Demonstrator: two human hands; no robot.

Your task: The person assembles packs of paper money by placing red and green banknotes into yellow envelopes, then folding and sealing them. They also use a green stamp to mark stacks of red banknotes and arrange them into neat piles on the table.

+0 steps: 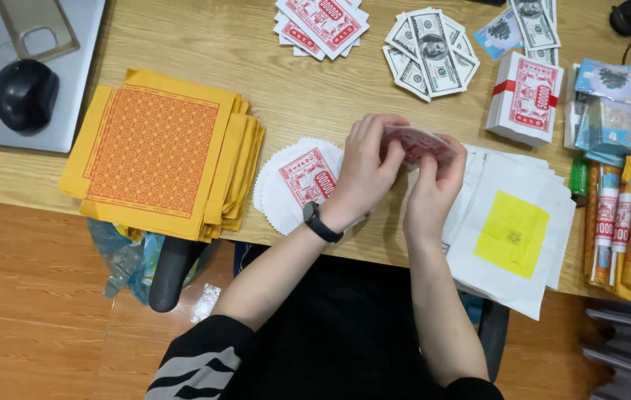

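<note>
My left hand (366, 169) and my right hand (434, 185) together grip a small bent stack of red-and-white paper notes (413, 141) above the desk's front edge. A black band sits on my left wrist. Just left of my hands lies a round fan of white papers (278, 194) with a red-and-white note (308, 176) on top. To the right of my hands lies a spread stack of white sheets (530, 274) with a yellow square (512, 233) in the middle.
A thick stack of yellow-and-orange patterned sheets (160, 152) lies at the left. Fans of red notes (323, 26) and grey-green banknote-style paper (432, 52) lie at the back. A banded bundle (524, 98), blue packets (615, 111) and rolled packs (626, 230) crowd the right. A black mouse (25, 94) rests on a laptop (71, 104).
</note>
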